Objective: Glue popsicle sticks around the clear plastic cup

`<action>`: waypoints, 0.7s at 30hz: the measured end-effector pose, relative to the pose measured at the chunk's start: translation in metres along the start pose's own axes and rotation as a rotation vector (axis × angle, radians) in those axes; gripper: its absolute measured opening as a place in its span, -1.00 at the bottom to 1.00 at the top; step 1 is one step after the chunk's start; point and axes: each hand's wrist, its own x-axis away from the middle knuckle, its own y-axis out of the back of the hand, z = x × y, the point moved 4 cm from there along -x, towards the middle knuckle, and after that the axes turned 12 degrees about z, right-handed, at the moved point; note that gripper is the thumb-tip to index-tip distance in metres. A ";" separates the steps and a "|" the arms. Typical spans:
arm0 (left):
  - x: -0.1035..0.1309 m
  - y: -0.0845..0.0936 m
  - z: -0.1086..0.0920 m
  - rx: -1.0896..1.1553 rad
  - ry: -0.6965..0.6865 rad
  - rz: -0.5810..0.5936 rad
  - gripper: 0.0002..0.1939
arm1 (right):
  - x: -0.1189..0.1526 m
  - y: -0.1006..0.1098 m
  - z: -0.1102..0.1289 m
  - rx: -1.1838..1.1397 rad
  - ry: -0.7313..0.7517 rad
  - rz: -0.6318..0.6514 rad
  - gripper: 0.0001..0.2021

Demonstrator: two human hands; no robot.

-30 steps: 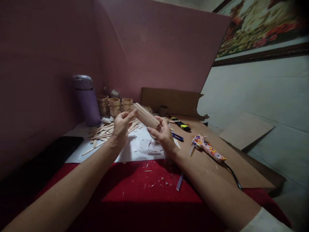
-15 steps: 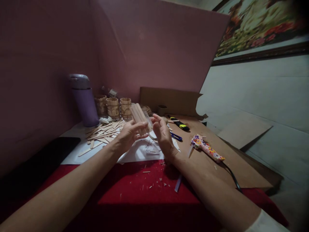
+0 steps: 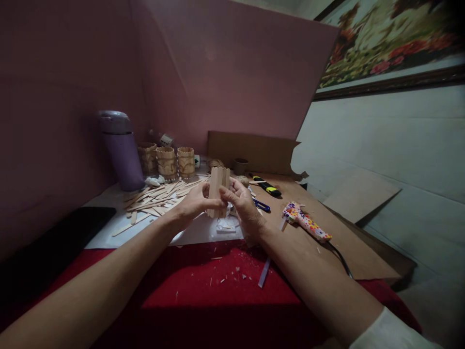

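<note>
1. Centrally, the stick bundle (image 3: 218, 180) stands nearly upright, held above the white sheet (image 3: 199, 231);
2. the left hand (image 3: 196, 202) has its thumb and fingers clamped on the bundle's lower left;
3. the right hand (image 3: 247, 209) grips its right side, thumb in front; its other fingers are partly hidden;
4. loose sticks (image 3: 156, 199) lie leftward; a flowered glue gun (image 3: 308, 224) rests rightward on cardboard (image 3: 358, 249).

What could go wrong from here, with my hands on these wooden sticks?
The wooden sticks between the left hand and right hand might slip if the grip loosens. The blue tool lies close beside the right hand, which could bump it. The flowered glue gun lies near the right forearm; if hot, it might burn it.
</note>
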 end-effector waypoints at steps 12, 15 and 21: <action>0.000 0.002 0.011 0.211 -0.001 0.097 -0.48 | 0.004 -0.001 0.003 -0.015 -0.029 -0.018 -0.34; 0.000 0.003 0.013 0.240 0.025 0.070 -0.46 | 0.003 0.000 0.002 -0.031 -0.039 -0.029 -0.37; 0.002 -0.001 0.014 0.280 0.063 0.095 -0.52 | 0.003 0.002 0.000 0.116 -0.043 -0.029 -0.41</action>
